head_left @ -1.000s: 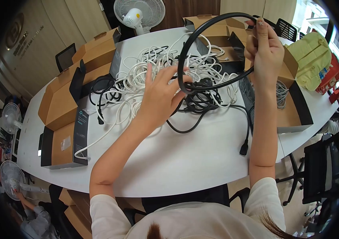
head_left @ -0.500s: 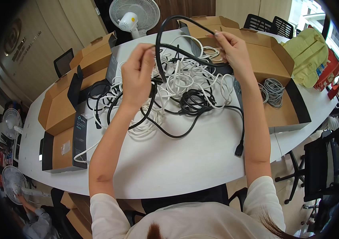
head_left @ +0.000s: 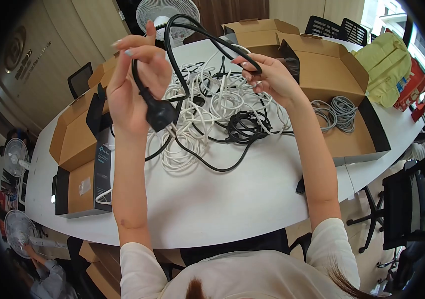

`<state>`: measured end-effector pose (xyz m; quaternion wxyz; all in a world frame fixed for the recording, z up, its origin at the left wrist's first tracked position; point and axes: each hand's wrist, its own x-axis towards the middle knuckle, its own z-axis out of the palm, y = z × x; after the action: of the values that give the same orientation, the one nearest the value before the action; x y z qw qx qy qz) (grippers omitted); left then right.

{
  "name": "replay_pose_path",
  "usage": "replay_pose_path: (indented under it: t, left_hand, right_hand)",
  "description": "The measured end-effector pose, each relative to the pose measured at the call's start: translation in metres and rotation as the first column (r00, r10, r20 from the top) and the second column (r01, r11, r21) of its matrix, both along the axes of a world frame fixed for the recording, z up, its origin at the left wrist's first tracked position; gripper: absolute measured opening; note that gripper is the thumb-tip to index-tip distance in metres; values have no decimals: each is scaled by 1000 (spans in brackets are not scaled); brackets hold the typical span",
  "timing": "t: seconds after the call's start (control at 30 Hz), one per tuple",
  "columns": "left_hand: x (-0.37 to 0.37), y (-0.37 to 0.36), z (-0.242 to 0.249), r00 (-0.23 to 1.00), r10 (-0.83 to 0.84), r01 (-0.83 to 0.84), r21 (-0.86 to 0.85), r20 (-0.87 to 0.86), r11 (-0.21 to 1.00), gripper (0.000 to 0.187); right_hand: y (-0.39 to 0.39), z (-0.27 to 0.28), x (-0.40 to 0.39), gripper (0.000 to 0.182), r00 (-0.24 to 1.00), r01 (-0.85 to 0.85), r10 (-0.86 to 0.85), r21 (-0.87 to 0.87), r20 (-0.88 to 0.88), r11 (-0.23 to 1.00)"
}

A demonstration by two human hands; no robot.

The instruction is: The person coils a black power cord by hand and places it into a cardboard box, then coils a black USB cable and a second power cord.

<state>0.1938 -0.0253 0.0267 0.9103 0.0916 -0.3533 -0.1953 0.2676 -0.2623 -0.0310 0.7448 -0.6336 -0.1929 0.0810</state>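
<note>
My left hand (head_left: 140, 84) is raised on the left, palm showing, with a black power cord (head_left: 175, 60) between its bent fingers. The cord's black plug (head_left: 160, 114), with metal pins, dangles against the palm. Across from it, my right hand (head_left: 271, 79) pinches the same cord where it doubles into a loop between both hands. Beneath them lies a tangle of white cables (head_left: 227, 102) on the table. A coiled black cable (head_left: 246, 127) rests at the near side of the tangle, and a coil of white cable (head_left: 182, 152) lies to its left.
On the right, an open cardboard box (head_left: 354, 144) contains grey cable coils (head_left: 343, 113). Another open box (head_left: 80, 174) with a small plastic bag stands left. Behind are a white fan (head_left: 185, 35) and a yellow-green bag (head_left: 384, 67). An office chair (head_left: 404, 204) is at right.
My left hand has moved left and turned its palm into view, bringing the plug out of the tangle. My right hand has shifted left and down, and now holds the cord doubled.
</note>
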Motion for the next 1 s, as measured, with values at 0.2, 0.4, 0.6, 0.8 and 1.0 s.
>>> replay_pose_path:
  t: [0.2,0.4,0.6,0.8,1.0]
  left_hand:
    - [9,4,-17,999,-36,42,181,-36,983,24]
    - [-5,-19,-37,975,168,-220,657,142,721,27]
    - [-15,-29,-45,967,184,-250,788,175,563,24]
    - [-8,28,-19,876,481,-471,234,14,851,16]
    - [-5,137,11,968,130,-213,-435,-213,875,25]
  right_hand:
    - [27,1,-14,29,967,238,-248,146,52,960]
    - [27,13,-33,31,589,438,-405,145,699,887]
    - [34,15,-55,24,705,385,-218,-106,674,917]
    - [2,11,-17,25,692,539,-493,76,527,839]
    - [-10,4,-7,28,990,121,-130,154,47,981]
